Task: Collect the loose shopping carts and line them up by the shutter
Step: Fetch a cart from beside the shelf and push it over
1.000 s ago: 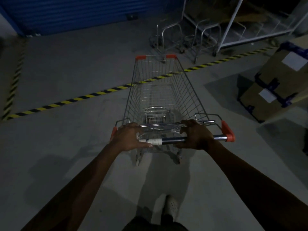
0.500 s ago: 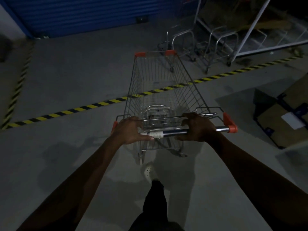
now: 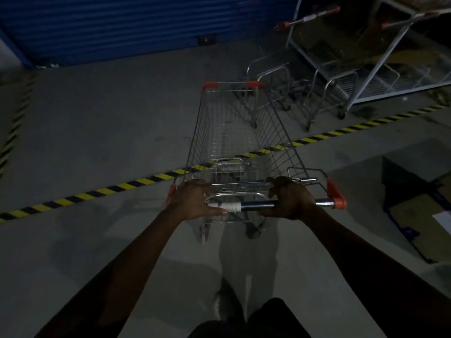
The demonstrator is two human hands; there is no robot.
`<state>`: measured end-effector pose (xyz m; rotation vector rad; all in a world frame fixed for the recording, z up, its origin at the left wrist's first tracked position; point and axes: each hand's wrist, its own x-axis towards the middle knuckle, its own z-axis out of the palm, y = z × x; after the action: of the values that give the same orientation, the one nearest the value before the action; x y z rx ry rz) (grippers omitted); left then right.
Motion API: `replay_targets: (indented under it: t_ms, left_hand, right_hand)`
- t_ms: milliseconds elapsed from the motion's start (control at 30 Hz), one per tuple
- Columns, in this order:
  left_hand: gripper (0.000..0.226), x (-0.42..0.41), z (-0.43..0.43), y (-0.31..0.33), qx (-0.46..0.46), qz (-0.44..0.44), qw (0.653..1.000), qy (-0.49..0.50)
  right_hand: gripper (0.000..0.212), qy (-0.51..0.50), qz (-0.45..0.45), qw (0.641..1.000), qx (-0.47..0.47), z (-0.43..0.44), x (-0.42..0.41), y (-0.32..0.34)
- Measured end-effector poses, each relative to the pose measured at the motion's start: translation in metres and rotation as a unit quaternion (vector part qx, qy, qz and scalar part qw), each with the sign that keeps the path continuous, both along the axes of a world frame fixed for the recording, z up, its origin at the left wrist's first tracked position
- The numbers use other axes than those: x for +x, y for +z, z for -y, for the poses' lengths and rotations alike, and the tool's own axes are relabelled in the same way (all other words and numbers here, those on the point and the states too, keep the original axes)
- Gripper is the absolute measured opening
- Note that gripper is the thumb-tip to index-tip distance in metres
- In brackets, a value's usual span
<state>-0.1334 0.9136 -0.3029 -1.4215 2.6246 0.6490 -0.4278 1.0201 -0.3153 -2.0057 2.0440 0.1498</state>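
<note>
- Wire shopping cart (image 3: 234, 142) sits directly ahead of both hands, long axis pointing away, nose toward blue shutter (image 3: 117, 25).
- Left hand (image 3: 192, 202) and right hand (image 3: 289, 200) each curled round the handle bar (image 3: 256, 204), equally near.
- Parked carts (image 3: 341, 76) stand ahead-right, near the shutter's end.

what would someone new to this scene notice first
A wire shopping cart sits mid-frame, the left hand and right hand gripping its handle. A yellow-and-black floor stripe runs slantwise beneath it. Beyond, a blue shutter fills the far wall, with parked carts to its right.
</note>
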Motion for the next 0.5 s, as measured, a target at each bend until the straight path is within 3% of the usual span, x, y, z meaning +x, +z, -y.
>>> replay_targets:
  t_ms: [300,433,500]
  left_hand:
    - [0.104,-0.051,0.120,-0.007,-0.019,-0.051,0.998,0.005]
    - [0.076,-0.089,0.164,0.011,-0.019,-0.036,0.999,-0.011]
    - [0.078,-0.104,0.195,0.004,-0.015,-0.014,1.000,0.017]
  right_hand:
    - [0.095,0.023,0.002,0.999,-0.023,0.129,-0.057,-0.001]
    - [0.091,0.023,0.028,0.997,-0.068,0.187,-0.093,-0.008]
    - [0.087,0.028,0.045,0.995,-0.088,0.221,-0.113,-0.014]
